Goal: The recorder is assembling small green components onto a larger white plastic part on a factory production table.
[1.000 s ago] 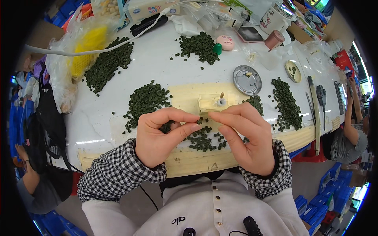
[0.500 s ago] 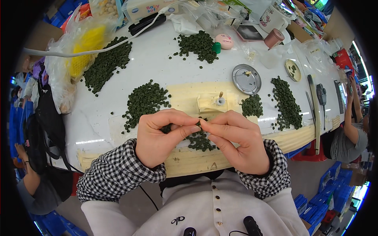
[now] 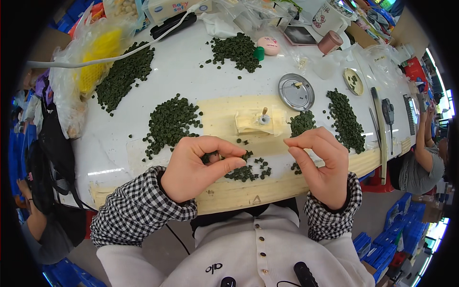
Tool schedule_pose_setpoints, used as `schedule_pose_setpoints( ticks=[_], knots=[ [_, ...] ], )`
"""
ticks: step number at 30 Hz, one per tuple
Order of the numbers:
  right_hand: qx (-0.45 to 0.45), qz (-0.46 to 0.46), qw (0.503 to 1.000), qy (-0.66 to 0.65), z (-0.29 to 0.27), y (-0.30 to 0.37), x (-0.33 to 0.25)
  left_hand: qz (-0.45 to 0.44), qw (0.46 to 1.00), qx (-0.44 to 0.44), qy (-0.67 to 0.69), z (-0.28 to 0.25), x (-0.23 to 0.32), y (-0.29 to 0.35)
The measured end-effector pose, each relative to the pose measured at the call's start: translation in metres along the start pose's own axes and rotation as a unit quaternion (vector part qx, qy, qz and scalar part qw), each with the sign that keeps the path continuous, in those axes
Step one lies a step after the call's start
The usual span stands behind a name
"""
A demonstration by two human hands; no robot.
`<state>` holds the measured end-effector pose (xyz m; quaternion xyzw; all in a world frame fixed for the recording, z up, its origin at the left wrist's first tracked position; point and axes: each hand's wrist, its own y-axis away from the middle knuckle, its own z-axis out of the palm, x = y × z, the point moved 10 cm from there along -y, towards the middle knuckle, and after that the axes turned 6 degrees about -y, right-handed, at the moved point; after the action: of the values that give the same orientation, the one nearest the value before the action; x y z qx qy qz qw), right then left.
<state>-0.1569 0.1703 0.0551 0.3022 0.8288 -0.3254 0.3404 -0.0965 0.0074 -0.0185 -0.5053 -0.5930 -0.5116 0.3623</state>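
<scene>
My left hand [image 3: 198,165] is closed in a pinch, with a small dark green piece [image 3: 247,155] at its thumb and index fingertips. More green bits show through the gap between its fingers; whether they are in the hand I cannot tell. Below those fingertips lies a loose heap of the same small round pieces [image 3: 243,174]. To the right, my right hand [image 3: 324,165] has thumb and index tips brought together near a small pile of green pieces [image 3: 302,123]; anything between them is too small to see. Beyond the hands stands a cream taped block [image 3: 248,125] with a short upright peg [image 3: 264,115].
Other green heaps lie at left [image 3: 172,122], far left [image 3: 124,76], far middle [image 3: 234,52] and right [image 3: 345,119]. A round metal lid [image 3: 288,100], a pink spool [image 3: 330,43], tweezers [image 3: 375,125] and a steel ruler [image 3: 382,138] are on the table. A white cable [image 3: 119,58] crosses the left.
My hands, which met at the fingertips, have come apart. The right hand has moved right toward the small pile; the left stays near its place, still pinched.
</scene>
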Motion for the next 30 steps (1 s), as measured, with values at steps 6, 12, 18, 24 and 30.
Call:
schedule_pose_setpoints(
  ticks=[6,12,18,24,30],
  knots=[
    [-0.078,0.011,0.991,0.112,0.000,0.015,0.015,0.028,0.999,0.015,0.013,-0.001,-0.004,-0.002],
    [-0.110,-0.006,0.980,0.165,0.012,0.023,0.017,-0.080,0.919,-0.068,0.381,0.017,-0.019,0.000],
    [-0.076,-0.054,0.981,0.169,0.024,0.018,0.009,-0.084,0.911,-0.078,0.396,0.025,-0.015,0.000],
    [-0.061,-0.093,0.981,0.161,0.029,0.019,0.002,-0.090,0.927,-0.113,0.346,0.028,-0.019,0.001],
    [-0.073,-0.104,0.981,0.143,0.033,0.021,0.003,-0.136,0.888,-0.103,0.427,0.030,-0.021,0.003]
  ],
)
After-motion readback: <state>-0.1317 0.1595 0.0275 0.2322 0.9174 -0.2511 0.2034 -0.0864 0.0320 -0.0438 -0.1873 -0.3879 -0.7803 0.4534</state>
